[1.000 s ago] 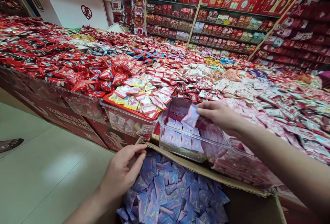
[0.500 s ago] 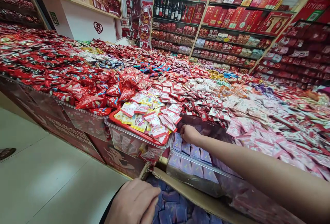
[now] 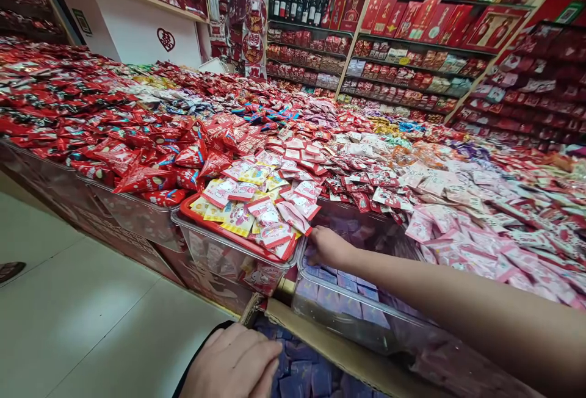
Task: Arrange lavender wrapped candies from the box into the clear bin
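Note:
My right hand (image 3: 330,248) reaches down into the left end of a clear plastic bin (image 3: 339,325). Its fingers curl down among small purple packets (image 3: 350,306) lined up in rows there; what they hold is hidden. At the bottom, my left hand (image 3: 235,361) lies with its fingers closed over the side of an open cardboard box (image 3: 311,334). Loose darker purple packets (image 3: 300,376) fill that box. Left of my right hand, white, pink and yellow packets (image 3: 263,202) are heaped on a red tray (image 3: 242,240) atop another clear bin.
Pink-and-white packets (image 3: 467,239) lie heaped to the right, red snack packets (image 3: 146,163) to the left. Behind the wide candy display stand shelves with wine bottles (image 3: 300,6) and red gift boxes (image 3: 421,19). Tiled floor (image 3: 91,312) shows at lower left.
My right hand has moved left and lower into the bin, over the packets near its left wall. My left hand stays at the box. The view has shifted slightly.

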`<act>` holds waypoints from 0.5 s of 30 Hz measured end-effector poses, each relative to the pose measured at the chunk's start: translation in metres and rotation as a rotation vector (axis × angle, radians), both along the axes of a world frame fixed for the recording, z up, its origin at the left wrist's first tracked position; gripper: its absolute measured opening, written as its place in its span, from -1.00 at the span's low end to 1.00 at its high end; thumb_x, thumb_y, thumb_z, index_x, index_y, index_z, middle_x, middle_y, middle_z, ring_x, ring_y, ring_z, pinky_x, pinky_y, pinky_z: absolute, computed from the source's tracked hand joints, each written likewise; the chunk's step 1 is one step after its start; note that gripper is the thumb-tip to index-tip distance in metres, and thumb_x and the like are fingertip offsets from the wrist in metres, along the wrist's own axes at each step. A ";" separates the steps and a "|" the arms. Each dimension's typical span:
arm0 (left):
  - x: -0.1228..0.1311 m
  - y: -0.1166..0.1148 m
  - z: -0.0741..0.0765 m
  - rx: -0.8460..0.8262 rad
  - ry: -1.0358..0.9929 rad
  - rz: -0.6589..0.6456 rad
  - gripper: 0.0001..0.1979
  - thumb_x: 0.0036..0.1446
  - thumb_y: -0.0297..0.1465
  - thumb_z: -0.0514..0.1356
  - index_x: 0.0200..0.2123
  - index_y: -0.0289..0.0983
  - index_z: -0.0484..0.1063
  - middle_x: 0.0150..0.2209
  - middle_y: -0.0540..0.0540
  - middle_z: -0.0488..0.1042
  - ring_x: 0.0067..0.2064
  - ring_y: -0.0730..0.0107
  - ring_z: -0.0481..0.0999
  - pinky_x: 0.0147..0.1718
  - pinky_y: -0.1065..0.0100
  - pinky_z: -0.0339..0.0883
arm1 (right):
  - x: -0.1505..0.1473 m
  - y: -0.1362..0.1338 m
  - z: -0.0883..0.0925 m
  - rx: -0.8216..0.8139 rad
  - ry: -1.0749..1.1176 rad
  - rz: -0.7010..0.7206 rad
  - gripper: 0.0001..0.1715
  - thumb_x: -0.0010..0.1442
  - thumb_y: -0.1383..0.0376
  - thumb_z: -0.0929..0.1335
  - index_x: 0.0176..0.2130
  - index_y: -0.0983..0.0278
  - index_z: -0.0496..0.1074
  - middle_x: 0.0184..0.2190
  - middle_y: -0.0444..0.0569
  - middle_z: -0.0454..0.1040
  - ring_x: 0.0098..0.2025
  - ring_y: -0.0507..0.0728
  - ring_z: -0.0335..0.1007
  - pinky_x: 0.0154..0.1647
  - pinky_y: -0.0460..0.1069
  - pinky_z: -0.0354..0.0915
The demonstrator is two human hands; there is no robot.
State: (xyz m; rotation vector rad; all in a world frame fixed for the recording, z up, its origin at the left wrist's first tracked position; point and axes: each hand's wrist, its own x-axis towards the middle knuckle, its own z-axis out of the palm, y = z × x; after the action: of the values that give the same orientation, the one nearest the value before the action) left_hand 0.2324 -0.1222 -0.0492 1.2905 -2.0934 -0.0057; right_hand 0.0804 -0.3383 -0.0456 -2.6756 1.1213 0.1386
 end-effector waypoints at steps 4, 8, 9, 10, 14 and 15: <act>-0.002 0.001 0.001 0.024 -0.001 -0.005 -0.82 0.00 -0.56 0.10 -0.28 -0.25 0.32 -0.45 -0.03 0.45 -0.46 0.37 0.37 -0.50 0.36 0.21 | -0.001 0.000 0.005 0.033 -0.010 0.032 -0.71 -0.13 0.32 0.40 -0.32 0.38 0.46 -0.28 0.09 0.46 -0.21 0.17 0.35 -0.22 -0.08 0.20; -0.003 0.001 0.003 0.030 0.021 -0.008 -0.82 0.00 -0.56 0.09 -0.28 -0.25 0.32 -0.45 -0.02 0.44 -0.46 0.38 0.36 -0.51 0.36 0.20 | -0.002 -0.001 0.009 0.062 0.014 0.009 -0.71 -0.08 0.46 0.32 -0.28 0.29 0.48 -0.29 -0.03 0.51 -0.23 0.11 0.39 -0.27 -0.13 0.21; -0.003 0.001 0.004 0.035 0.026 -0.008 -0.81 0.00 -0.56 0.09 -0.28 -0.24 0.32 -0.45 -0.02 0.44 -0.46 0.38 0.36 -0.50 0.36 0.20 | -0.001 -0.001 0.011 0.068 0.028 0.007 -0.69 -0.09 0.47 0.32 -0.29 0.29 0.49 -0.32 -0.03 0.52 -0.25 0.12 0.40 -0.29 -0.12 0.22; -0.002 0.001 0.004 0.045 0.029 -0.006 -0.81 0.01 -0.56 0.08 -0.27 -0.24 0.32 -0.44 -0.02 0.44 -0.45 0.38 0.36 -0.49 0.36 0.20 | 0.000 -0.002 0.013 0.075 0.043 0.010 -0.69 -0.10 0.48 0.31 -0.30 0.29 0.50 -0.35 -0.03 0.53 -0.27 0.12 0.40 -0.31 -0.12 0.22; -0.002 0.004 0.003 0.109 0.046 0.012 -0.79 0.04 -0.56 0.07 -0.23 -0.22 0.31 -0.39 -0.03 0.44 -0.39 0.37 0.37 -0.44 0.34 0.21 | 0.001 0.000 0.023 0.104 0.085 0.051 -0.72 -0.10 0.45 0.31 -0.33 0.28 0.52 -0.39 -0.05 0.54 -0.31 0.13 0.42 -0.36 -0.13 0.23; -0.002 0.005 0.003 0.127 0.051 0.020 -0.79 0.05 -0.55 0.06 -0.23 -0.22 0.31 -0.38 -0.03 0.43 -0.38 0.37 0.36 -0.42 0.33 0.21 | 0.001 0.001 0.025 0.105 0.088 0.056 -0.72 -0.09 0.45 0.31 -0.32 0.26 0.52 -0.36 -0.05 0.54 -0.30 0.13 0.42 -0.34 -0.13 0.23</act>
State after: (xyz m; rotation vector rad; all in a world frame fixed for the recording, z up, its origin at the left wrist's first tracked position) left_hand 0.2299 -0.1167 -0.0464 1.3709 -2.0645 -0.1641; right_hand 0.0813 -0.3373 -0.0204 -2.6311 1.0334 0.3189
